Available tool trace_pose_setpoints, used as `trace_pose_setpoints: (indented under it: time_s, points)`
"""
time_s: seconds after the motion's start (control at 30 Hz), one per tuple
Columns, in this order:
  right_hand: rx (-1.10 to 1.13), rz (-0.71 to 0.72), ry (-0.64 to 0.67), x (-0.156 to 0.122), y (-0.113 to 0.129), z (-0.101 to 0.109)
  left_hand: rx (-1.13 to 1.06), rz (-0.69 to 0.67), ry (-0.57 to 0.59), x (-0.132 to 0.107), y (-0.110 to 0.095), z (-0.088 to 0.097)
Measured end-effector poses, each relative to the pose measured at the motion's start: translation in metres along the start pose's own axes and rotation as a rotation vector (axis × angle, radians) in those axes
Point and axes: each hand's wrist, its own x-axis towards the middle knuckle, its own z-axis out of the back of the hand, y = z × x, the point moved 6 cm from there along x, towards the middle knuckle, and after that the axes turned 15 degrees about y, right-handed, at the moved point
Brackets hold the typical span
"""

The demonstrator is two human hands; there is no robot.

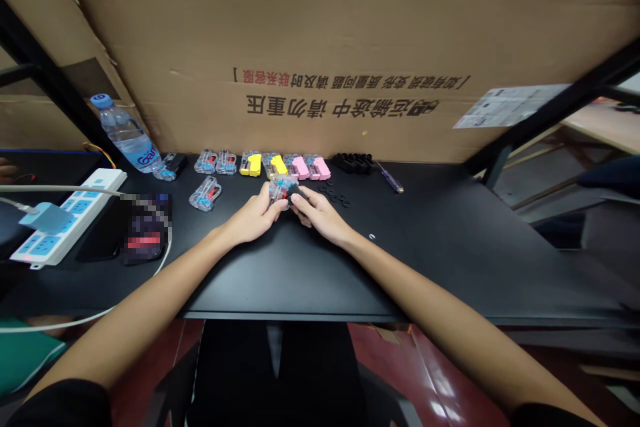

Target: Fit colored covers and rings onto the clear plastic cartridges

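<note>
My left hand (261,215) grips the left side of a clear plastic casing (278,188) with blue and red parts inside. My right hand (320,212) is closed on a small black part (295,191) pressed against the casing's right side; whether the two are joined I cannot tell. Behind my hands stands a row of similar clear casings (227,162), some with yellow pieces (251,165) and others with pink pieces (316,167). One more clear casing (205,193) lies left of my left hand. Several black rings (335,197) lie just beyond my right hand.
A screwdriver (391,179) and black parts (354,163) lie at the back right. A tiny white piece (372,237) is on the black table (450,247). On the left are a water bottle (127,135), a power strip (75,217) and a loose cable (169,240). Cardboard (300,27) walls the back.
</note>
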Motion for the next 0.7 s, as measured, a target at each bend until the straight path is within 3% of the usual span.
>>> trace_pose_setpoints:
  time_s: [0.23,0.7]
  points:
    - [0.001,0.002,0.024,0.001,-0.002,-0.002,-0.175,-0.029,0.079,0.006,0.014,-0.006]
    - [0.003,-0.002,0.013,0.001,-0.003,-0.002,-0.086,-0.018,0.058,0.003,0.005,-0.004]
